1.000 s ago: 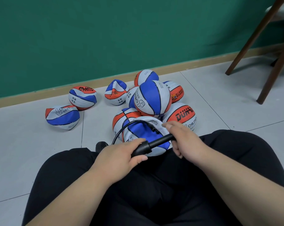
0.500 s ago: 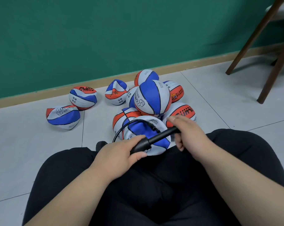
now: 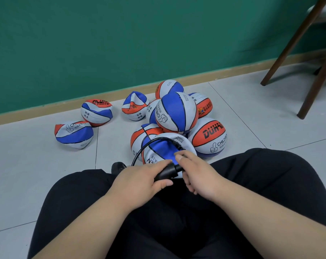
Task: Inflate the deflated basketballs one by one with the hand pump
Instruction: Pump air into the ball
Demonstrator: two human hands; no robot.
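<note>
Basketball (image 3: 163,152) on the pump: blue-and-white, still slack, on the floor tiles (image 3: 27,165) between the person's black trouser legs (image 3: 270,174). It touches the far side of both hands. From my feed, the left hand (image 3: 139,182) is wrapped round the black barrel of the hand pump (image 3: 167,172), with the fingers curled over the top and the thumb under it. The right hand (image 3: 197,176) is closed on the handle end, just beside the barrel. The handle is hidden in the fist and I only see a short stub between the hands. The right index fingertip lies on that ball's blue panel. A black hose (image 3: 149,143) loops from under the left hand, up over the ball, to its top edge. Just behind the ball is a pile of others, with a round blue-white one (image 3: 177,113) on top. An orange-panelled ball (image 3: 209,135) is just right of it, and two flat balls (image 3: 74,134) (image 3: 96,114) lie well to its left. Chair legs (image 3: 289,43) are far to its right.
</note>
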